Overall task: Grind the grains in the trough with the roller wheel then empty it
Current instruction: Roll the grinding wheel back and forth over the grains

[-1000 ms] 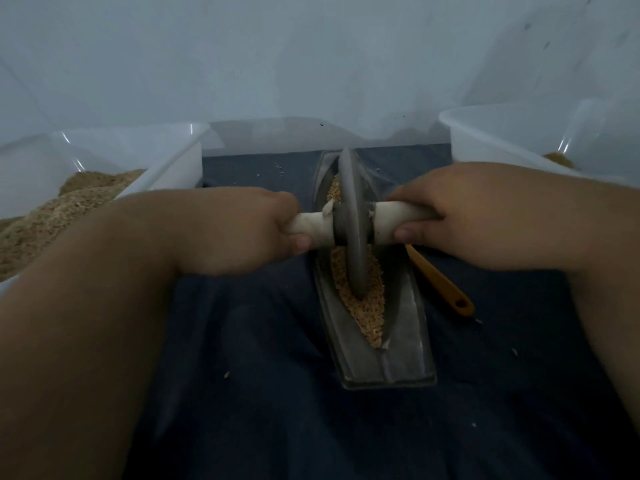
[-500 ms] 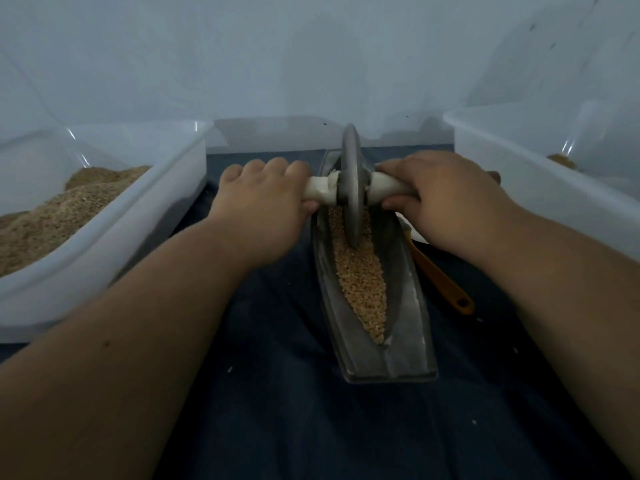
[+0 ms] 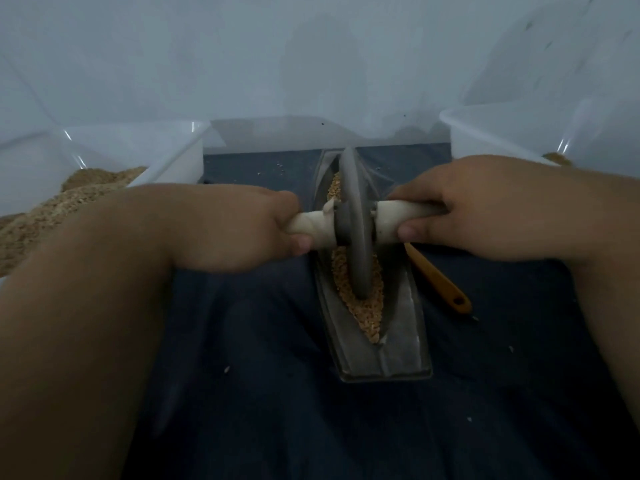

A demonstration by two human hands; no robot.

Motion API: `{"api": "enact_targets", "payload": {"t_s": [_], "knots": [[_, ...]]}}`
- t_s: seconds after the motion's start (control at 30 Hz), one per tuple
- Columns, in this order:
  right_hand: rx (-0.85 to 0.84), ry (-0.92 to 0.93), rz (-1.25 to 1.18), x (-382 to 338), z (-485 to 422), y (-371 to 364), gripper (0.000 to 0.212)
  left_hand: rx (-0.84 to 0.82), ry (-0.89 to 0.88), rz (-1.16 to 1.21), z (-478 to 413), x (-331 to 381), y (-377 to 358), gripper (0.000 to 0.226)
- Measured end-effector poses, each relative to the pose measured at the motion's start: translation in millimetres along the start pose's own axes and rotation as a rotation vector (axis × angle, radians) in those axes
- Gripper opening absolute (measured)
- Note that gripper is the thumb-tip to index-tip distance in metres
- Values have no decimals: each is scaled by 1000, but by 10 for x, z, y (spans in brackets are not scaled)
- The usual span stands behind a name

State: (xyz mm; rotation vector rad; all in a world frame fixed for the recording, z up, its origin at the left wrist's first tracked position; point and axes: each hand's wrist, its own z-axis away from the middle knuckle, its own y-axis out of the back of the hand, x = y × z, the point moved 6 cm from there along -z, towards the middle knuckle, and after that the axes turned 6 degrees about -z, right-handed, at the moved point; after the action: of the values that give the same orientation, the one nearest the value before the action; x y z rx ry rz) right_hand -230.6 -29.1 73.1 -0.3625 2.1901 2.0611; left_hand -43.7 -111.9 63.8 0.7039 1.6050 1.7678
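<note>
Dark cloth [image 3: 263,393], roller wheel [image 3: 356,226] between hands

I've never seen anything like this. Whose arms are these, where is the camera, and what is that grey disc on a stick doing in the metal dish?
No machine here: these are a person's two bare arms, filmed by a camera worn on the head, looking forward and down. The left hand and right hand each grip one end of a pale handle that runs through a grey roller wheel. The wheel stands on edge in a narrow metal trough, pressing into tan grains that fill its groove. The trough lies on a dark blue cloth. Beside it, on the right, lies an orange-handled tool; its working end is hidden. On the left stands a white tub holding tan grain or meal, and another white tub stands on the right.
</note>
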Motion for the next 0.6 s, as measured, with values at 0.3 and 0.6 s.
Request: {"api": "enact_targets", "payload": {"t_s": [0.3, 0.6], "knots": [[266, -18, 22, 125, -266, -119, 44, 427, 100, -192, -283, -96, -37, 33], [283, 11, 48, 121, -253, -85, 44, 305, 67, -134, -252, -91, -52, 34]]}}
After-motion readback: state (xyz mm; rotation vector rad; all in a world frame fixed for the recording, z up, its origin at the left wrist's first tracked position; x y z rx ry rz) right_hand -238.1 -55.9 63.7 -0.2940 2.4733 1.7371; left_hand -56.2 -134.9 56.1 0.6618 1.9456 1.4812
